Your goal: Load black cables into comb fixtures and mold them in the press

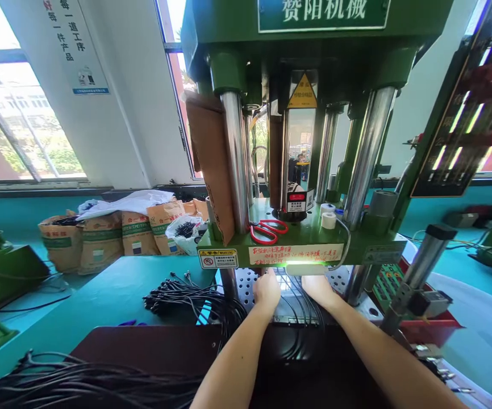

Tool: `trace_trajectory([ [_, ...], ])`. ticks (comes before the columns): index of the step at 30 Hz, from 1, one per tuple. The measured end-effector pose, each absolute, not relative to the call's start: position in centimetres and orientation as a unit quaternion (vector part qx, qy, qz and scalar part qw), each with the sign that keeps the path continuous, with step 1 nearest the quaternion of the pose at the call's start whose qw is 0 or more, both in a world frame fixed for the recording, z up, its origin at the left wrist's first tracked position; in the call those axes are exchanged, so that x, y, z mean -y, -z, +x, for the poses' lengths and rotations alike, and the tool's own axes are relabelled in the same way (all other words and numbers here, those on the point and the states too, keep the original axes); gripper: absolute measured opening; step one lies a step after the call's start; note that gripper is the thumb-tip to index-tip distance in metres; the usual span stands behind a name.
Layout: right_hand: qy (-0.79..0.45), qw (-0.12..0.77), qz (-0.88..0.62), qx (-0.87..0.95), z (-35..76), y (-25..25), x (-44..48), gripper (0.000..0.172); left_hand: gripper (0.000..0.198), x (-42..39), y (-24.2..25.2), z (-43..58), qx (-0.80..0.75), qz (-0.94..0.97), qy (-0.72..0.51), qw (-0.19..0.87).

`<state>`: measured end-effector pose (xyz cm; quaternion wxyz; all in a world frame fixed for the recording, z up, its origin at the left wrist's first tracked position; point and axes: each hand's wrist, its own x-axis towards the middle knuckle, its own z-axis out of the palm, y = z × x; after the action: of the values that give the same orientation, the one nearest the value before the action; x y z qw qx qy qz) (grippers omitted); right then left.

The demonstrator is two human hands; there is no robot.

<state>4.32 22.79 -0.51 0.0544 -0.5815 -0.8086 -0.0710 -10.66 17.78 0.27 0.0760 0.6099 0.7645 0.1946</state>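
Note:
My left hand [267,291] reaches in under the crossbeam of a green press [280,250], above a perforated metal plate [245,284]. It looks curled, but its fingertips are hidden. To the right, my right hand [316,287] is under the same beam beside a light strip [308,268], its fingers out of sight behind the beam. Several thin black cables [309,309] run between my wrists from the plate toward the dark table front [271,369]. What either hand holds, if anything, is not visible.
Bundled black cables [195,298] lie left of the press, and more cables [88,380] lie at front left. Red-handled scissors [268,229] and white rolls [328,218] rest on the beam. Steel columns [236,165] flank the hands. Filled sacks [101,241] stand behind.

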Motion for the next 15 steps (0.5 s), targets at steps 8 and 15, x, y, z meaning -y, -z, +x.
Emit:
trace_trajectory([
  [8,0.085,0.09,-0.536,0.835,4.9,-1.1,-21.6,0.029,0.031,-17.8,-1.3,-8.8,-0.725,0.65,-0.22,0.053],
  [15,0.087,0.115,-0.513,0.846,3.7,-0.1,-22.0,0.029,0.03,-18.5,-0.1,-9.5,-0.734,0.642,-0.216,0.045],
])
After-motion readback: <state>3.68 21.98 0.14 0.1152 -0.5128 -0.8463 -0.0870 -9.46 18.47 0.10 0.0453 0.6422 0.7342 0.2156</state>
